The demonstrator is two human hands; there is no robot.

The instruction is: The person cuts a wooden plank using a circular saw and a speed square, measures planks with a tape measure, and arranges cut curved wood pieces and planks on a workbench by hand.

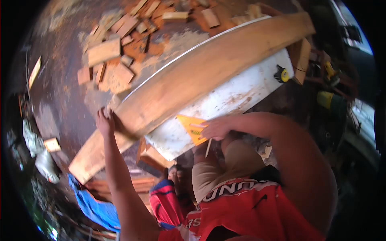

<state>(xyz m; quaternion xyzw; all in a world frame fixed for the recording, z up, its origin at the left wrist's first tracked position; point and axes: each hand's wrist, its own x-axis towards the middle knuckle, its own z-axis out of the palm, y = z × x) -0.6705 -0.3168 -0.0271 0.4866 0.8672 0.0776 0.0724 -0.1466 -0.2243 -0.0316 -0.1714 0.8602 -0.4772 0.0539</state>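
A long wooden board [177, 88] lies diagonally across a white panel [169, 148]. My left hand [105, 120] grips the board's far edge near its lower-left end, with the fingers bent over it. My right hand [217, 128] is closed on an orange triangular square [191, 127], which sits over the panel beside the board's near edge. A thin pencil-like stick [208, 147] pokes out below the right hand; its upper end is hidden by the fingers.
A yellow and black tape measure [284, 74] rests on the panel's right end. Wood offcuts [104, 52] and sawdust cover the floor beyond the board. Wooden supports [155, 156] stand underneath. A red bag [165, 205] and blue tarp [94, 207] lie near my legs.
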